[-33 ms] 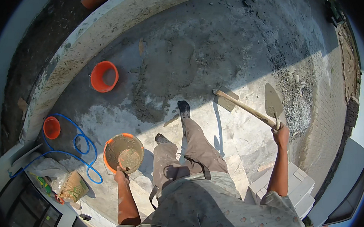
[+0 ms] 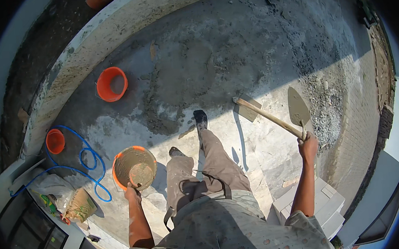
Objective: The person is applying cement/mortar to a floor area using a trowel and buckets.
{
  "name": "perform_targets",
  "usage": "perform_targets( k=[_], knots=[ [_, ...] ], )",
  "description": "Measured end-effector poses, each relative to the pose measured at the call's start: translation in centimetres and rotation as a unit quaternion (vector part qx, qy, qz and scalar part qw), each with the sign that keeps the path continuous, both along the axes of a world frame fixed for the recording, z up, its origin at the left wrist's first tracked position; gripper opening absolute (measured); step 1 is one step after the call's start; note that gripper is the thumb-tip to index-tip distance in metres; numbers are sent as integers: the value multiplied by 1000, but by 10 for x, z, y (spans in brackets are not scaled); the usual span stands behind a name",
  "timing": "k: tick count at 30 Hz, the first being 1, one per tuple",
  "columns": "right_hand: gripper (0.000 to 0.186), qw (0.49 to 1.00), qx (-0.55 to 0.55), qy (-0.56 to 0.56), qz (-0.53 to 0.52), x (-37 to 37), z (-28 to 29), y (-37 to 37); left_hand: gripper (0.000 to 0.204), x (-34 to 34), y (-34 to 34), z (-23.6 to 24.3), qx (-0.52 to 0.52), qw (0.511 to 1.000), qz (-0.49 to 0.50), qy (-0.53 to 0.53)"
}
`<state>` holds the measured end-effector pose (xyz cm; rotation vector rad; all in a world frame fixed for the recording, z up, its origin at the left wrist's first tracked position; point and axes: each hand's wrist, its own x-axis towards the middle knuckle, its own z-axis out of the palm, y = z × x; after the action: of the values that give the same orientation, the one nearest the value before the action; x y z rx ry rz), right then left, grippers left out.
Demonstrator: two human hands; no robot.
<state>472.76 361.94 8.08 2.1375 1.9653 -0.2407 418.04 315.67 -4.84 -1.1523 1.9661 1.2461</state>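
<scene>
At the lower left, my left hand [image 2: 131, 192] grips the near rim of an orange mortar bucket [image 2: 118, 163]. The bucket is tipped so that its mortar-smeared inside shows, with some grey-brown mortar at the bottom. My right hand [image 2: 308, 146] is closed around the end of a hoe's wooden handle [image 2: 273, 119] and a trowel's handle together. The pointed trowel blade [image 2: 299, 108] sticks up and away from the fist. At the far end of the wooden handle, the flat hoe blade [image 2: 249, 112] is down near the floor, beyond my right foot.
Wet mortar [image 2: 182, 75] spreads across the shaded concrete ahead. An orange bucket [image 2: 112, 84] and a smaller one [image 2: 55, 141] stand left, by a blue hose [image 2: 87, 155] and a sack [image 2: 80, 205]. Gravel [image 2: 326, 120] lies right, pale blocks [image 2: 323, 203] near right. A low curved wall [image 2: 96, 43] borders the far left.
The trowel blade has tilted slightly up and to the left. The view has shifted a little; both hands keep their holds.
</scene>
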Motion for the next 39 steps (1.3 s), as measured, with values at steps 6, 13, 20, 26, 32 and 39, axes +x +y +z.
perform_targets(
  k=[6,13,20,26,32,39],
  knots=[
    [22,881,-251,325,-237,-149,-128,43,38,-23,37,-73,38,999,13,-30],
    [20,842,-160,394,-332,-152,-365,106,35,-86,44,-177,88,994,-64,33],
    [19,846,-106,375,-365,-64,-529,189,38,-149,-18,-290,115,985,37,125],
    [28,944,-32,259,-201,-99,-611,213,34,-167,-61,-337,64,979,54,184],
    [44,963,-6,178,205,-178,-590,131,34,-180,-60,-355,37,973,22,225],
    [36,977,13,195,-88,-82,-584,167,35,-191,-24,-371,-40,962,-38,266]
  ],
)
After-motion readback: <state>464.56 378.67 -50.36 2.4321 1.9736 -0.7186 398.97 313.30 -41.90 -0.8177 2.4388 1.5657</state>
